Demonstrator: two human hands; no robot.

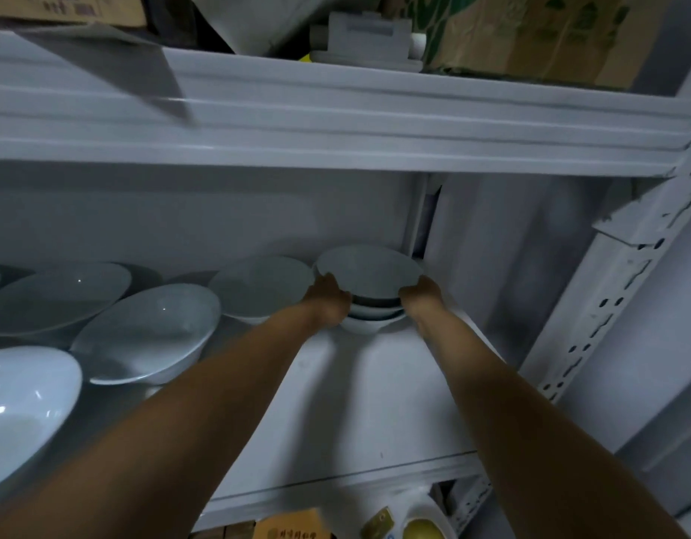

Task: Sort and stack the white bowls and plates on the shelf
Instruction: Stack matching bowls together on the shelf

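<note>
Nearest, below the shelf's front edge: a tan printed box (287,531) and a white tub (429,513) with something yellow in it, both cut off by the frame. Two bare forearms reach up and away over the white shelf board (375,402). At the near left a big glossy bowl (20,406) sits partly out of view. Behind it is a wide bowl (149,332), then a shallow dish (59,297) further back on the left, and a back bowl (262,285) close to the rear wall. All are white, and all look tilted in this wide-angle view. At the back right of the board stands a stack of bowls (375,319), about three nested, just beside the back bowl. The top bowl (369,266) is over the stack, its mouth tipped a little toward the camera. Whether it rests on the stack or sits just clear of it cannot be told. The left hand (328,297) grips its left rim, thumb at the edge and fingers curled underneath. The right hand (421,291) grips the opposite rim, its fingers mostly hidden under the bowl. To the right a perforated steel upright (608,305) runs up the frame. Overhead is the upper shelf (336,122), which carries a cardboard box (530,36) with green print and a grey plastic part (367,36); details there are blurred.
</note>
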